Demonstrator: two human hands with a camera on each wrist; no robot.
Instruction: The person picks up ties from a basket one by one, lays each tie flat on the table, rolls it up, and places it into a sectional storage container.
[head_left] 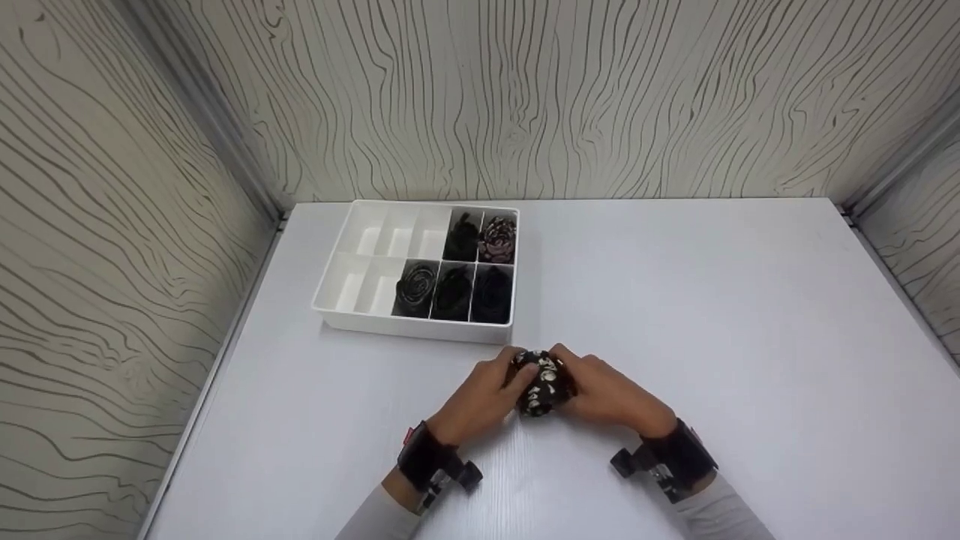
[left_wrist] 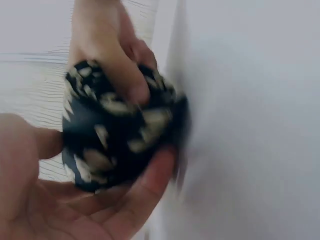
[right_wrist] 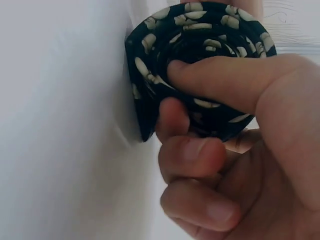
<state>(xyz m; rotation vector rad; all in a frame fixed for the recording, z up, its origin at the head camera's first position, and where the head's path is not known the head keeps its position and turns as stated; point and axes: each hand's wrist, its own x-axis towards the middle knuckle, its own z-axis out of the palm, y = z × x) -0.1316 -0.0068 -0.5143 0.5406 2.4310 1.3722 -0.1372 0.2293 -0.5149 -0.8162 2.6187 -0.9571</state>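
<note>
Both hands hold a rolled-up black necktie [head_left: 546, 388] with a cream floral pattern, low in front of the tray. My left hand [head_left: 477, 394] grips its left side, thumb across the patterned outer face. From the other side my right hand [head_left: 613, 391] holds the roll. In the right wrist view the right thumb presses into the spiral end of the necktie [right_wrist: 200, 22], and its other fingers curl beneath. A pointed flap hangs off the coil at the table. The left wrist view shows the left fingers [left_wrist: 135, 205] cupping the blurred roll from below.
A white divided tray [head_left: 412, 327] stands behind the hands, to the left. Several dark rolls fill its right-hand compartments, among them a grey-striped coil [head_left: 416, 286] and a maroon patterned one [head_left: 498, 241]. Wood-grain panels [head_left: 517, 97] enclose the white table [head_left: 712, 300] at back and sides.
</note>
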